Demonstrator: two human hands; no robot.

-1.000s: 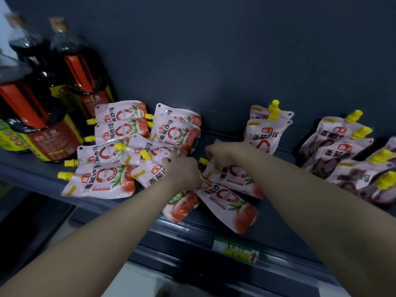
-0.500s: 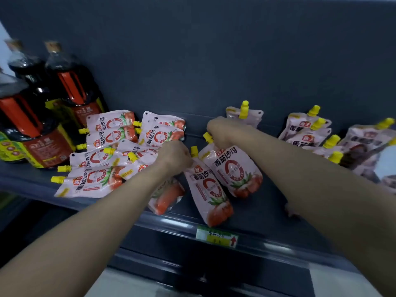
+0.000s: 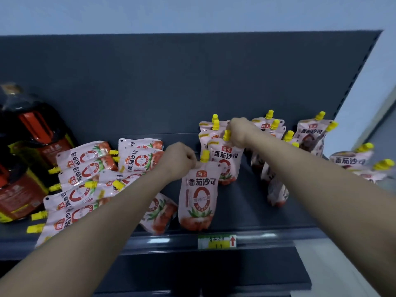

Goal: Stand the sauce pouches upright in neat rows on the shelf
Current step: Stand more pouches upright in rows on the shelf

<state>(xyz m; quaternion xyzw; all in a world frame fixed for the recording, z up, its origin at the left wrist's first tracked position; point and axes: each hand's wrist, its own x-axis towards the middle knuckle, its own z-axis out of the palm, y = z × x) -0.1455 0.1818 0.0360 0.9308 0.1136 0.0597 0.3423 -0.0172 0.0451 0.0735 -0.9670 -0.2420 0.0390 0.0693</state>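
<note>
Pink tomato-sauce pouches with yellow caps fill a dark shelf (image 3: 246, 213). My left hand (image 3: 179, 160) grips the top corner of a front pouch (image 3: 199, 195), which stands upright near the shelf edge. My right hand (image 3: 239, 131) is closed on the top of a second pouch (image 3: 225, 162), upright just behind it. Two more upright pouches (image 3: 209, 129) stand behind that one. A heap of several pouches (image 3: 85, 179) lies flat on the left. Another flat pouch (image 3: 159, 213) lies partly under my left forearm.
Large dark sauce bottles (image 3: 27, 151) with red handles stand at the far left. Several upright pouches (image 3: 276, 168) form rows to the right, up to the shelf's end. A price tag (image 3: 216, 241) sits on the front rail. The dark back panel rises behind.
Both hands lifted their pouches from lying tilted to standing upright. The right hand's pouch moved back behind the left hand's one. The view has tilted upward.
</note>
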